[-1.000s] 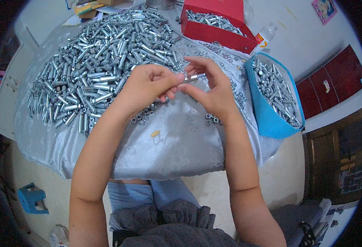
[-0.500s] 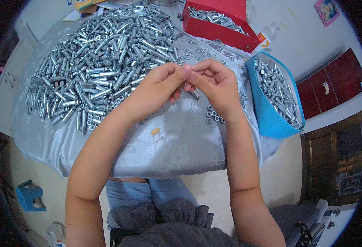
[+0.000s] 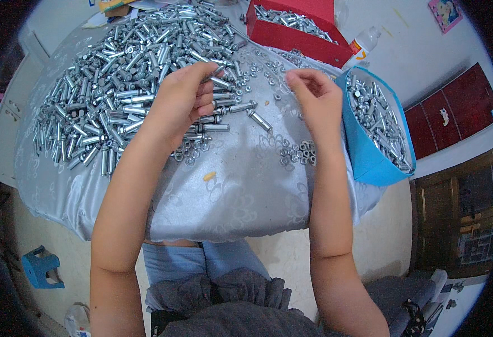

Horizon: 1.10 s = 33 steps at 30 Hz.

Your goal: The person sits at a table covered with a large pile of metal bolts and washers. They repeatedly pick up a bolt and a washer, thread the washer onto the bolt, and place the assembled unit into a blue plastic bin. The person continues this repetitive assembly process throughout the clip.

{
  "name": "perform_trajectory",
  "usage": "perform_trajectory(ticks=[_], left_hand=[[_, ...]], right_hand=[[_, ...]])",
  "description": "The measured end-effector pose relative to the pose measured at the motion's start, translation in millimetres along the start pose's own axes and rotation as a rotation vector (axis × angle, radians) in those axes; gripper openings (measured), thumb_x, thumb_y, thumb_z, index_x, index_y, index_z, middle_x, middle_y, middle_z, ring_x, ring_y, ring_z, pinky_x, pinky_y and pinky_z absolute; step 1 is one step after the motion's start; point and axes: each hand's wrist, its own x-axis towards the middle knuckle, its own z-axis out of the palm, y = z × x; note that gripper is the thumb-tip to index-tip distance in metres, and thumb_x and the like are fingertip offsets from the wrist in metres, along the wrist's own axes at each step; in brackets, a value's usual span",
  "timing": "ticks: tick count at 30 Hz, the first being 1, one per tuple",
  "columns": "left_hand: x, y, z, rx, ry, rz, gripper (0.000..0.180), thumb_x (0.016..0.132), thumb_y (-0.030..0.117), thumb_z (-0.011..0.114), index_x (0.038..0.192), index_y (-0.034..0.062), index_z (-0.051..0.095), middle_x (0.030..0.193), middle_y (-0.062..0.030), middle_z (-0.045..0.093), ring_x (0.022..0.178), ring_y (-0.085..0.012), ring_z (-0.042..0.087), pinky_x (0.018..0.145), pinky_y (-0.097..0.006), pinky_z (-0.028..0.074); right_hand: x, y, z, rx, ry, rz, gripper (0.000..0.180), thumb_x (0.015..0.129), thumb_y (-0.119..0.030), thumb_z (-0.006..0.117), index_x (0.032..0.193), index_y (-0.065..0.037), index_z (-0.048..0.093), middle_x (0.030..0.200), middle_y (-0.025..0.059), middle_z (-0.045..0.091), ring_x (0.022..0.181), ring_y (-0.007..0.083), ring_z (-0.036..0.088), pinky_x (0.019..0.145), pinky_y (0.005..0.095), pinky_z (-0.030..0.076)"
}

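My left hand [image 3: 187, 98] is over the right edge of a big heap of silver expansion bolts [image 3: 128, 84]. Its thumb and forefinger pinch what looks like one metal bolt [image 3: 219, 72], mostly hidden by the fingers; the other fingers curl inward. To the right, my right hand [image 3: 318, 101] hovers above the cloth, fingers curled and thumb near the forefinger. Whatever its fingertips hold, if anything, is too small to tell. Below it lies a cluster of hex nuts [image 3: 298, 153]. Between the hands a single expansion bolt [image 3: 259, 120] rests on the cloth.
A shiny grey cloth [image 3: 218, 208] covers the table. Right of my right hand stands a blue fabric bin [image 3: 378, 178] full of bolts. Behind are a red box [image 3: 297, 42] of bolts and a plastic bottle [image 3: 364, 45]. More nuts [image 3: 189, 151] lie beside the heap.
My hands were together at the fingertips and have moved apart. The left has gone left to the heap, the right slightly to the right and up, uncovering the bolts between them.
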Motion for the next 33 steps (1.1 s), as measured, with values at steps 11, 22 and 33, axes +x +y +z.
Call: perform_trajectory(ticks=[11,22,33], left_hand=[[-1.1,-5.5,5.0,0.098,0.019,-0.028,0.019,0.083,0.023,0.049,0.080,0.0048,0.052,0.054,0.0068,0.029,0.047,-0.0042,0.026,0.043,-0.020,0.025],[0.4,-9.4,4.1,0.138,0.013,-0.028,0.019,0.083,0.024,0.050,0.078,0.0055,0.053,0.056,0.0071,0.032,0.048,-0.0045,0.028,0.045,-0.020,0.026],[-1.7,-10.6,6.1,0.165,-0.008,0.013,0.020,0.082,0.023,0.052,0.081,0.0038,0.055,0.057,0.0061,0.035,0.049,-0.0050,0.030,0.045,-0.020,0.027]], right_hand=[[5.8,24.0,-25.6,-0.747,-0.040,0.264,0.019,0.073,-0.011,0.060,0.090,-0.004,0.064,0.081,0.0141,0.062,0.074,0.0219,0.060,0.069,0.0302,0.046],[9.2,46.2,-30.5,-0.809,-0.084,0.239,0.021,0.074,-0.011,0.056,0.093,-0.004,0.063,0.091,0.0200,0.060,0.087,0.0325,0.058,0.080,0.0363,0.044],[15.3,61.7,-26.3,-0.822,-0.034,0.177,0.021,0.068,-0.021,0.065,0.084,-0.008,0.066,0.083,0.0183,0.061,0.079,0.0325,0.059,0.075,0.0392,0.046]])
